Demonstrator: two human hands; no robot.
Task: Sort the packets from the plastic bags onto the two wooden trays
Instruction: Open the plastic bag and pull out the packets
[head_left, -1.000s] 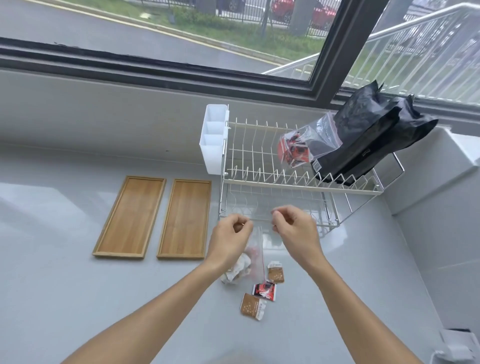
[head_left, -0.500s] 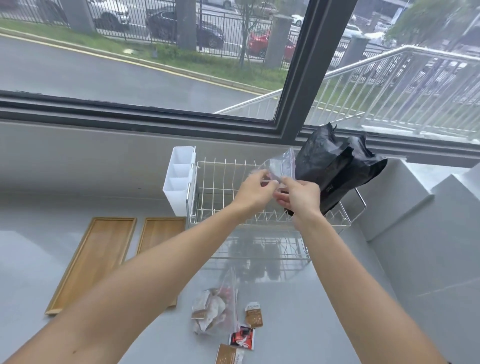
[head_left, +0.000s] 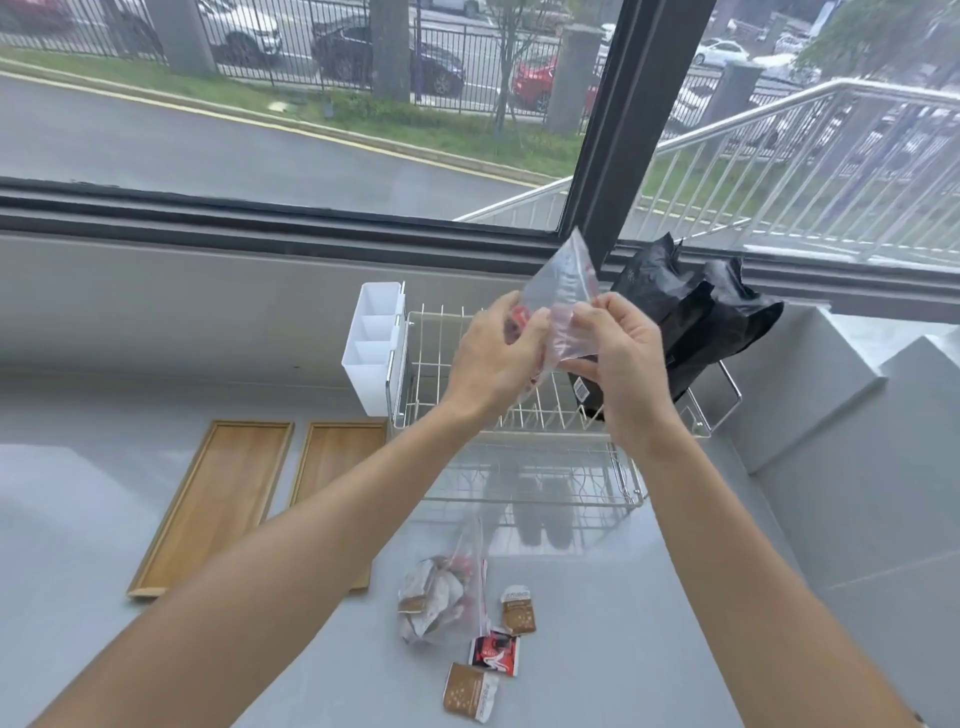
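Note:
Both hands hold a clear zip bag (head_left: 563, 291) up over the dish rack; red packets show inside it near my palm. My left hand (head_left: 493, 358) grips the bag's lower left part, and my right hand (head_left: 621, 358) pinches its right side. A second clear bag (head_left: 444, 597) stuffed with packets lies on the counter below. Beside it lie two brown packets (head_left: 518, 614) (head_left: 467, 696) and a red and black packet (head_left: 494, 654). Two wooden trays (head_left: 218, 499) (head_left: 332, 457) lie side by side at the left, nothing on their visible parts; my left forearm covers part of the right one.
A white wire dish rack (head_left: 519, 415) stands at the back of the grey counter, with a white cutlery holder (head_left: 371, 348) on its left end. Black bags (head_left: 691, 322) lean in the rack's right half. A grey step rises at the right; the window ledge runs behind.
Both hands left the bag on the counter and rose to the rack. They now hold the second clear bag lifted higher, above the rack. The camera tilted up.

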